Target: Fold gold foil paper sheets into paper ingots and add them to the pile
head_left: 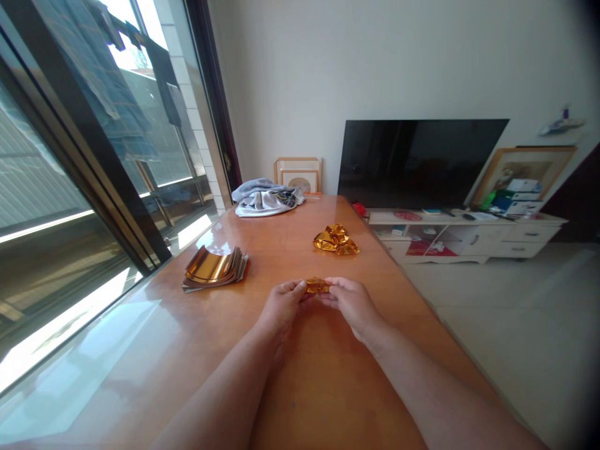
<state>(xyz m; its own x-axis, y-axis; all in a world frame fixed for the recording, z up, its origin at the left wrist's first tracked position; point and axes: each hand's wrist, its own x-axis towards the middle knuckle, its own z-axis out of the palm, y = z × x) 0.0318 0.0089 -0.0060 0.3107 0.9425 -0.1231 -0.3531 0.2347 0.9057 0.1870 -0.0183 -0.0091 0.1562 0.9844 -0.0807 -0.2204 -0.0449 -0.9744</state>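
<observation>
Left edge: stack of gold foil sheets (214, 267) near the window
Middle: crumpled gold foil (336, 240)
Far edge: grey cloth bundle (267, 198)
Passage: wooden tabletop (276, 250) between stack and foil

Wooden table (281, 250), 1: three lots on top, two hands above.
1 small gold foil piece (317, 286), pinched between 1 left hand (281, 306) and 1 right hand (354, 306); 1 crumpled gold foil cluster (335, 240) mid-table; 1 stack of gold foil sheets (213, 267) near the left edge, sheets uncountable; 1 grey cloth bundle (267, 199) at the far edge; 2 picture frames (298, 175) beyond it.
</observation>
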